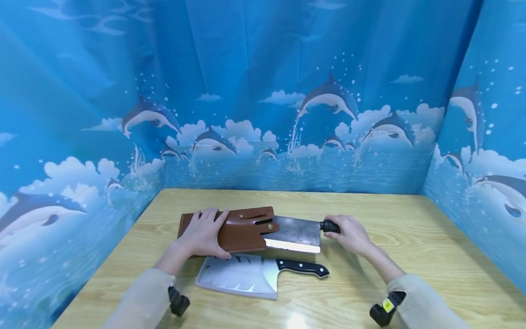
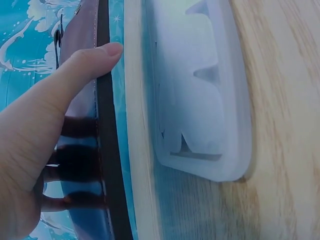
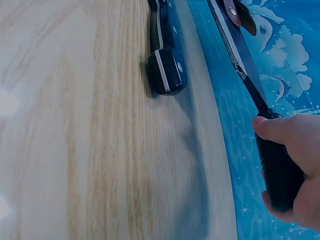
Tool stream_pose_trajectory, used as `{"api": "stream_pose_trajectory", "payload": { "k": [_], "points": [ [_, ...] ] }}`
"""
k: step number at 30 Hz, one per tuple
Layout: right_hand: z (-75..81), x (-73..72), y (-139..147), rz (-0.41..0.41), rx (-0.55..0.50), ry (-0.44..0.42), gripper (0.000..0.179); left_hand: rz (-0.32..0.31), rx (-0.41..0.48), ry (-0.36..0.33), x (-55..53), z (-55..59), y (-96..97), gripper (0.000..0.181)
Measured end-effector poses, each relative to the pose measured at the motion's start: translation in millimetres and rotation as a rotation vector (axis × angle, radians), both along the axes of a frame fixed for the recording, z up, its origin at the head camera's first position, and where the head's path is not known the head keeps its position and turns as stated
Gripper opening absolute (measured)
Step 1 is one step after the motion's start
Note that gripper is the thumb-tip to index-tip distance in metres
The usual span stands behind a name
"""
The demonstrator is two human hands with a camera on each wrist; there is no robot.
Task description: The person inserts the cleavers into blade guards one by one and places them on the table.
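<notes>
In the head view my left hand (image 1: 204, 233) holds a brown leather knife sheath (image 1: 244, 230) from above, fingers spread over it and thumb at its near edge. The left wrist view has the thumb (image 2: 95, 57) on the sheath's dark edge (image 2: 112, 150). My right hand (image 1: 349, 234) grips the black handle (image 3: 277, 165) of a cleaver (image 1: 293, 230). Its broad dark blade with a bright cutting edge is partly inside the sheath; the far part is hidden. A snap strap (image 1: 269, 227) lies by the sheath's mouth.
In front of the sheath, on the wooden table (image 1: 328, 301), lies a second cleaver with a black riveted handle (image 1: 302, 267). A translucent white blade cover (image 1: 234, 276) encloses much of its blade. Blue dolphin-print curtains (image 1: 263, 91) stand behind and at both sides.
</notes>
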State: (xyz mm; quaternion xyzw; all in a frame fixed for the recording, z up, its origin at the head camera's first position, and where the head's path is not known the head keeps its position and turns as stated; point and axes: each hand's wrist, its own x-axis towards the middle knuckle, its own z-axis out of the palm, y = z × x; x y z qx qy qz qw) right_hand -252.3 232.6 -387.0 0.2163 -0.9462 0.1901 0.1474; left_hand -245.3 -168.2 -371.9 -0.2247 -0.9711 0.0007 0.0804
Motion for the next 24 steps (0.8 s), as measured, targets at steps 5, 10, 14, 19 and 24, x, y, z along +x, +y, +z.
{"api": "stream_pose_trajectory", "payload": {
  "k": [5,10,14,19,24],
  "points": [
    [-1.5,-1.5,-1.5,0.028,0.037,0.046,0.034,-0.035,-0.026,0.012,2.0,-0.2,-0.1,0.119],
    [-3.3,-2.7,-5.6,0.041,0.035,0.074,0.035,-0.055,-0.032,0.029,2.8,-1.5,1.2,0.118],
    [-2.6,-2.5,-11.7,0.041,0.024,0.061,0.035,-0.07,-0.023,0.043,2.0,-1.5,5.2,0.118],
    [-1.0,-2.4,-18.8,0.024,0.023,0.073,0.036,-0.087,-0.016,0.06,1.6,1.6,11.6,0.118],
    [0.4,-2.3,-24.9,0.016,0.02,0.056,0.037,-0.083,-0.025,0.065,1.2,2.6,16.3,0.117]
  ]
}}
